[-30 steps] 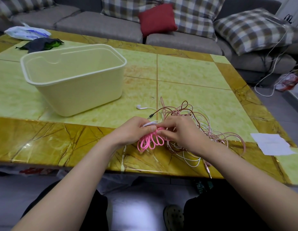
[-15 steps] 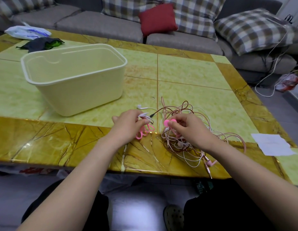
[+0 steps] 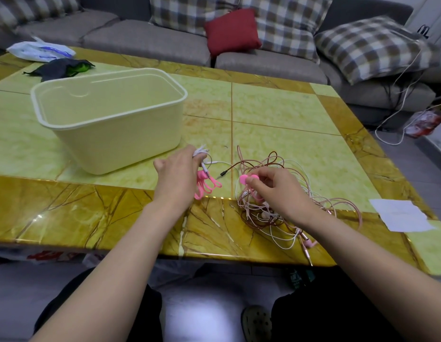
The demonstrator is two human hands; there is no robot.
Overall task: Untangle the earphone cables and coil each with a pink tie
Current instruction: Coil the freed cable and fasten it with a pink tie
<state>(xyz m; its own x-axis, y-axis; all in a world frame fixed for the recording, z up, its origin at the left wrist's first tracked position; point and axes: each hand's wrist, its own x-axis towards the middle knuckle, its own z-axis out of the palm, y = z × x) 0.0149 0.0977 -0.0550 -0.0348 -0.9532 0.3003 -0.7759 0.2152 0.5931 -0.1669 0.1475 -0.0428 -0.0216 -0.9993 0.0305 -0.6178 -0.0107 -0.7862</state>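
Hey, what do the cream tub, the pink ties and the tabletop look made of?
Cream tub: likely plastic, matte, with a thin moulded rim. Pink ties: probably soft silicone or rubber, bending in floppy loops. Tabletop: polished stone or marble-effect, veined, glossy, reflecting light.

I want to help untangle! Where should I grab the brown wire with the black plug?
Pinch the black plug itself, coming down from above, on the side away from the tangle. That end of the brown wire lies flat and free on the table, so it likely pulls out easiest.
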